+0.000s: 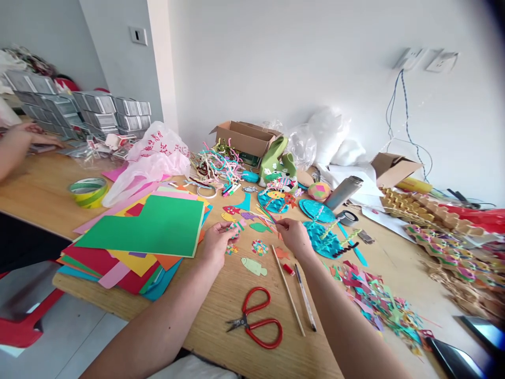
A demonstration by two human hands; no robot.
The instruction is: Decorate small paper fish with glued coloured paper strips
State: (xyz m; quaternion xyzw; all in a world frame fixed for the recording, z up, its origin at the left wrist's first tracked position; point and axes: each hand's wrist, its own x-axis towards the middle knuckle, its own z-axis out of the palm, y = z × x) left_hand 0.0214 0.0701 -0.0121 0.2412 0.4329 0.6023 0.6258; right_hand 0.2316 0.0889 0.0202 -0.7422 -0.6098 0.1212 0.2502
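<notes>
My left hand (216, 243) pinches a small paper cutout (238, 228) with green and pink stripes. Over the middle of the table, my right hand (295, 237) is closed at the fingertips on a thin paper strip (269, 212); other narrow strips lie close by. Around the hands are paper fish: a red one (231, 209), a green one (260, 227), a purple one (248, 216) and a pale green one (253, 266). A round patch of coloured bits (260, 247) lies between the hands. Red-handled scissors (256, 318) rest open nearer me, beside a wooden stick (288, 289) and a pen (305, 297).
Stacked coloured paper (158, 226) and a tape roll (89, 191) are at left. Blue paper plates (321, 239), a metal flask (344, 192) and paper scraps (374, 295) lie right. A cardboard box (248, 138) stands behind. Another person's arm (16, 147) reaches in far left.
</notes>
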